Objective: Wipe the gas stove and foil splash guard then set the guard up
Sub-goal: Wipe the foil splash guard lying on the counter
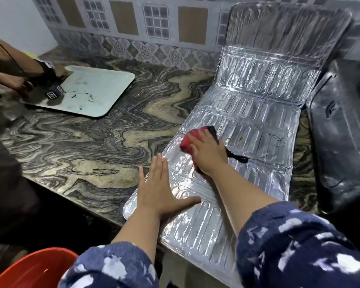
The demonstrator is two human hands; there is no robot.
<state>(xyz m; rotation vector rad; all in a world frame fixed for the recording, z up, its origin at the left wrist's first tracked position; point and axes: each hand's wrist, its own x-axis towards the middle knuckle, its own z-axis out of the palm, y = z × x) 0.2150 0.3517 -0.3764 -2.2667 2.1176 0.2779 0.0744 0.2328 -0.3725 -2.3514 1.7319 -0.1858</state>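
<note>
The foil splash guard lies unfolded along the marbled counter, its far panel leaning up against the tiled wall. My right hand presses a red cloth with a black strap onto the guard's middle panel. My left hand lies flat, fingers spread, on the guard's near left edge and holds nothing. Small food specks dot the foil just beyond the cloth. The black gas stove sits to the right of the guard, partly cut off by the frame.
Another person's hands work on a pale tray at the counter's far left. A red bucket stands below the counter edge at bottom left. Bare marbled counter lies between tray and guard.
</note>
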